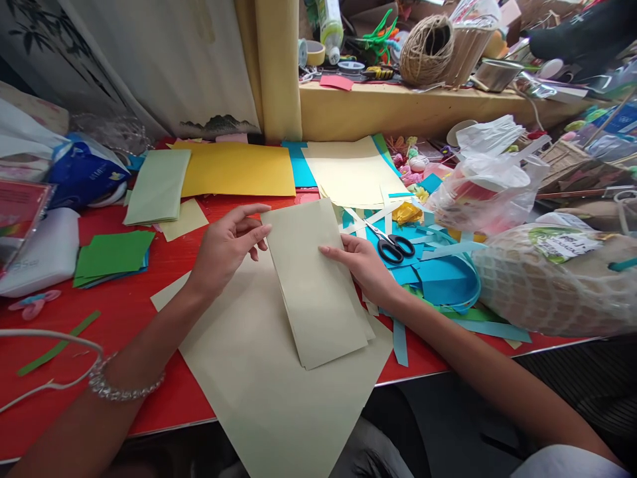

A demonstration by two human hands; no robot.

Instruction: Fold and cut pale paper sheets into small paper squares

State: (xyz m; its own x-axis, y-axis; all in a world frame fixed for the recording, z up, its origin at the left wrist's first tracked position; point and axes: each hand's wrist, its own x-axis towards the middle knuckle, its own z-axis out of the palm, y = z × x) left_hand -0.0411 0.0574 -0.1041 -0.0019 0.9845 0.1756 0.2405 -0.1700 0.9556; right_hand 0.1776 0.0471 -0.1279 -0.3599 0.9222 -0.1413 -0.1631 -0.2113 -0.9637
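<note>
A folded strip of pale green paper [316, 285] lies on a larger pale green sheet [269, 392] on the red table [129, 312]. My left hand [226, 245] pinches the strip's upper left corner between thumb and fingers. My right hand [363, 262] rests on the strip's right edge, with the thumb on top and the fingers curled under the edge.
Black-handled scissors [393, 245] lie just right of my right hand among blue paper scraps [438, 279]. Green squares [112, 255], a light green sheet [159, 186], yellow [239, 169] and cream sheets [351, 172] lie behind. Plastic bags [492, 179] crowd the right; a twine ball [426, 50] sits on the shelf.
</note>
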